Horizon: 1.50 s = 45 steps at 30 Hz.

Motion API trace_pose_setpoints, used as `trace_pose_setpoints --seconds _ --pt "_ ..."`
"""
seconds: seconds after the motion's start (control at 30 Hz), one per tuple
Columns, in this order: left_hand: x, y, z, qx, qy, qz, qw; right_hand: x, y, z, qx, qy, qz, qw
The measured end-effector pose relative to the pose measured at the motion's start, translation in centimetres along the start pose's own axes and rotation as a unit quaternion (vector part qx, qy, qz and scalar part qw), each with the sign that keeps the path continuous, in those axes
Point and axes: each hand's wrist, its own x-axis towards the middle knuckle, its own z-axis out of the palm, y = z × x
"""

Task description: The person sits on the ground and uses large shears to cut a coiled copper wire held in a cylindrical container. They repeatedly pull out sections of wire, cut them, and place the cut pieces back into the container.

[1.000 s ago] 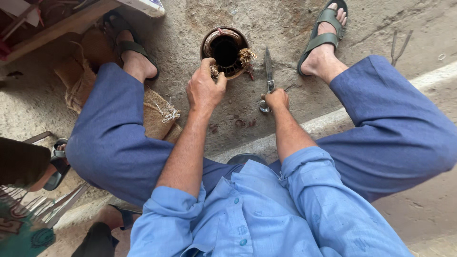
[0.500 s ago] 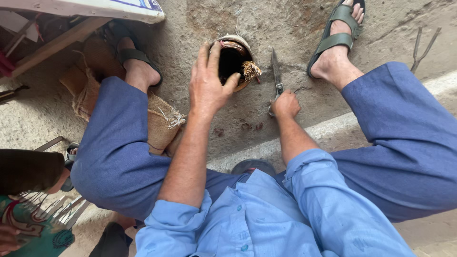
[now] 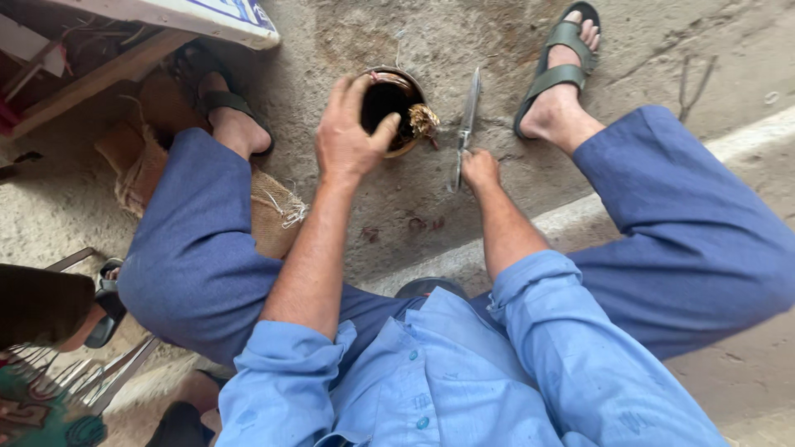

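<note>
My left hand grips the rim of a round, dark, rusty ring-shaped part that lies tilted on the concrete floor, with frayed copper-coloured wire at its right edge. My thumb reaches over the dark hollow. My right hand rests on the ground and holds the handle end of a long metal blade-like tool, which lies on the floor pointing away from me, just right of the round part. I sit with knees apart in blue clothes.
My sandalled feet flank the work spot. A burlap sack lies under my left leg. A wooden bench edge sits at top left. Another person's foot and metal rods are at lower left.
My left hand slid from the near rim onto the left side of the round part and tipped it. The view has shifted closer; my right hand stays on the tool.
</note>
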Motion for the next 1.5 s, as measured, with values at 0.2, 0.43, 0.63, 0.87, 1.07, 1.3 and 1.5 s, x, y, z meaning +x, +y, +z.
trace_pose_setpoints --seconds 0.2,0.43,0.63,0.87,1.07,1.3,1.5 --pt "-4.4 -2.9 0.8 -0.546 0.130 -0.150 0.814 -2.2 -0.4 0.2 0.449 -0.116 0.141 0.875" --pt "-7.8 -1.4 6.0 -0.504 0.188 -0.067 0.840 -7.4 -1.3 -3.2 0.615 -0.164 0.236 0.735" --pt "-6.6 1.2 5.7 -0.424 0.076 -0.295 0.853 -9.4 -1.1 -5.8 0.674 -0.211 0.196 0.680" --pt "-5.4 2.3 4.6 -0.466 -0.034 -0.378 0.799 -11.5 -1.2 -6.4 0.506 -0.169 0.135 0.835" --pt "-5.7 1.2 3.9 -0.503 0.023 -0.357 0.787 -12.4 -1.2 -5.5 0.431 -0.051 0.076 0.898" --pt "-7.9 -2.8 4.2 -0.307 0.089 -0.256 0.912 -12.3 -2.0 -8.8 0.465 0.036 -0.210 0.859" --pt "-6.7 -6.3 2.7 -0.343 -0.083 -0.176 0.919 -20.2 -3.8 -13.4 0.354 0.015 -0.233 0.906"
